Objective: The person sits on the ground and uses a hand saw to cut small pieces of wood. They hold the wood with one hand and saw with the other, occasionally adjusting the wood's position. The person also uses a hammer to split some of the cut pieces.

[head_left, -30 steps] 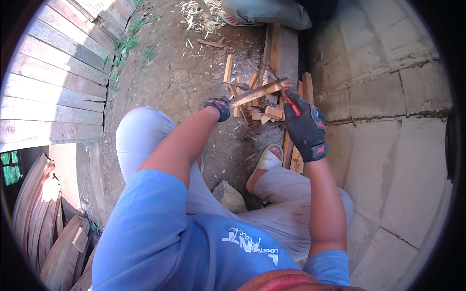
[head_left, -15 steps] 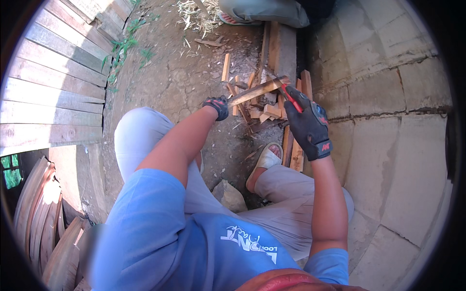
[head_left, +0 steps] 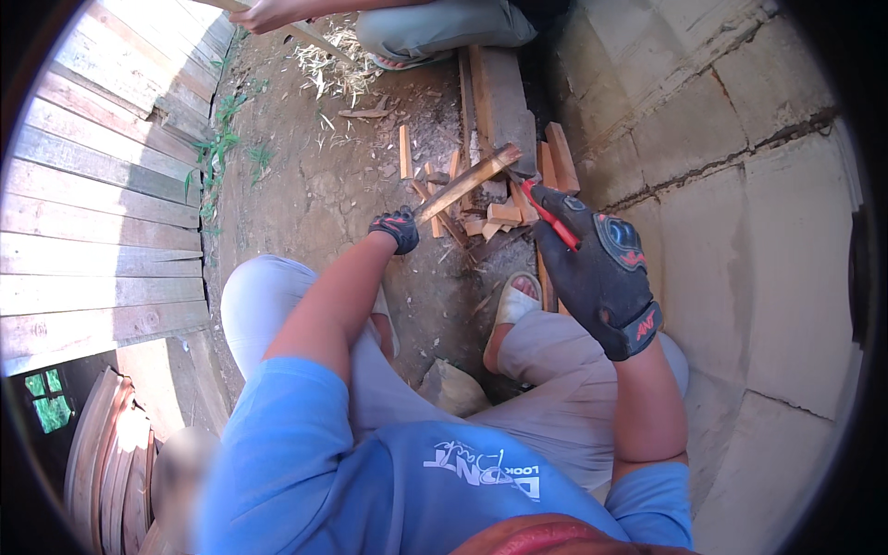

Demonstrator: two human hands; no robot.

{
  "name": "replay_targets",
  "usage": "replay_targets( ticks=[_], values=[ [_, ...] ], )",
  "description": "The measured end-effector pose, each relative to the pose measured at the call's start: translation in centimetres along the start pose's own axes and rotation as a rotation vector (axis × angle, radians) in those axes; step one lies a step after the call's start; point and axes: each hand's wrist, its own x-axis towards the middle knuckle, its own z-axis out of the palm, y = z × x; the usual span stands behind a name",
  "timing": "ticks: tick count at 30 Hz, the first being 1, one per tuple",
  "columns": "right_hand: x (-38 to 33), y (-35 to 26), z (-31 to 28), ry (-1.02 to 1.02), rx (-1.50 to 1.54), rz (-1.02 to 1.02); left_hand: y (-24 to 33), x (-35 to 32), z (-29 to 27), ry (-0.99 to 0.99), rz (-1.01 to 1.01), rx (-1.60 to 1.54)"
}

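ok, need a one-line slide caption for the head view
Seated person's gloved left hand holds a wooden stick while the gloved right hand grips a red-handled tool above wood scraps.

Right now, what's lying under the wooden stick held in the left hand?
Under the wooden stick lie short wood offcuts scattered on bare dirt. The left hand covers its near end; the ground directly beneath is hidden.

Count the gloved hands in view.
2. The left hand grips the lower end of a wood strip; the right hand is raised beside it, holding a red-handled tool.
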Motion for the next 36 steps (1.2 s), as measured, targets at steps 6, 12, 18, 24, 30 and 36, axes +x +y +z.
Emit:
replay_targets(
  ticks=[6,12,18,24,30,36],
  values=[
    [-0.8,-0.3,-1.7,0.002,0.021,-0.031,-0.1,0.2,0.1,-0.012,-0.003,0.016],
    [-1.2,-0.6,-2.7,-0.024,0.060,-0.033,-0.4,0.7,0.4,-0.001,-0.015,-0.018],
    [-1.2,-0.5,-2.8,-0.017,0.076,-0.021,-0.2,0.3,0.2,0.014,0.001,-0.009],
    [-0.9,-1.5,-2.6,-0.060,0.080,0.046,-0.2,-0.1,0.1,0.013,-0.008,-0.025],
    [-0.9,-1.9,-1.1,0.045,0.072,-0.078,-0.1,-0.3,-0.2,0.006,0.002,-0.027],
    [0.3,-1.1,1.7,-0.068,0.054,0.040,-0.2,-0.1,0.2,0.004,0.005,-0.019]
  ],
)
